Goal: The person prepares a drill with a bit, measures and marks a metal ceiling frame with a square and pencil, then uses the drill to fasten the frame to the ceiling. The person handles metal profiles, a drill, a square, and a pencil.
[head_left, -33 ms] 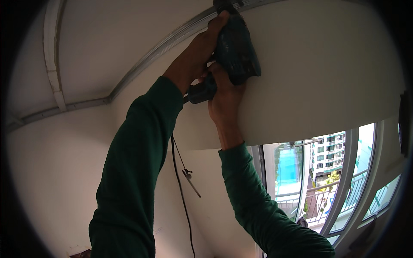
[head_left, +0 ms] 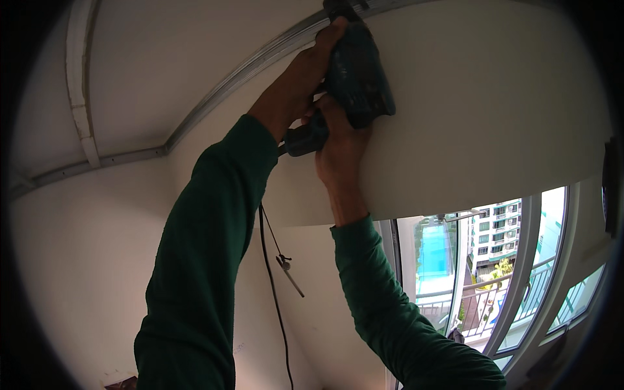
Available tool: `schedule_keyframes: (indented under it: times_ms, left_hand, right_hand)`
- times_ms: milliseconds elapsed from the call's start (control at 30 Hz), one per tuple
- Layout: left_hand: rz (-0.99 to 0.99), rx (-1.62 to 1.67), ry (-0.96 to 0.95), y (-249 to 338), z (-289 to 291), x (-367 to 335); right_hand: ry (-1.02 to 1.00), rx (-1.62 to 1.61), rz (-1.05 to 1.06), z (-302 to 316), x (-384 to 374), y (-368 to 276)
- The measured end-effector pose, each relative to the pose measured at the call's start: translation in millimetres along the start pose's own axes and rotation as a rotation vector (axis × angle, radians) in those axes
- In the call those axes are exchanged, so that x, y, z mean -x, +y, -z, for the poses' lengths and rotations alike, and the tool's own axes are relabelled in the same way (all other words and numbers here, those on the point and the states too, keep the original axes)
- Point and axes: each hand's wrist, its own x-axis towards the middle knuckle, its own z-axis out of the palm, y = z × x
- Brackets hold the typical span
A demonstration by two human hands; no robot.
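Note:
A dark blue corded power drill [head_left: 356,78] is raised overhead, its nose reaching a metal channel [head_left: 250,68] fixed along the top of the wall. My left hand [head_left: 309,75] is closed around the front part of the drill, below its nose. Lower down, my right hand [head_left: 342,143] is wrapped around the handle, with most of its fingers hidden. The tip of the drill is cut off by the upper edge of the view, so the bit cannot be made out. From the handle's base a black cord [head_left: 273,286] hangs down, with a thin rod-like piece [head_left: 292,283] dangling beside it.
The pale wall panel [head_left: 481,104] lies right behind the drill. Another ceiling strip [head_left: 79,91] runs at the left and meets the channel along the left wall. At the lower right stands a framed glass window [head_left: 437,260], with a balcony railing, a pool and a building outside.

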Motion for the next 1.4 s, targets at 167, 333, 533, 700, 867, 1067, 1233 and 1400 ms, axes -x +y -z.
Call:
schedule_keyframes:
  times_ms: [167,333,533,700,867,1067,1233,1400]
  left_hand:
    - [-0.01,0.032,-0.016,5,-4,-3]
    - [-0.047,0.074,-0.023,0,2,-5]
    - [-0.066,0.086,0.007,12,-5,9]
    - [-0.036,0.05,0.073,15,-7,15]
    - [-0.055,0.087,0.045,8,-1,7]
    - [-0.08,0.132,0.071,8,-7,11]
    - [-0.086,0.153,0.066,9,-7,10]
    - [-0.067,0.139,0.057,10,-7,10]
  right_hand:
    - [-0.023,0.02,0.011,3,-7,0]
    - [0.017,0.008,-0.015,-3,-4,1]
    - [-0.018,0.034,-0.016,2,-8,2]
    - [-0.002,0.034,-0.019,-1,-7,2]
    - [-0.01,0.015,0.003,-2,-7,5]
    - [-0.025,0.03,0.02,2,-7,7]
    - [0.047,0.041,0.006,0,-8,6]
    - [-0.013,0.071,0.02,4,-11,7]
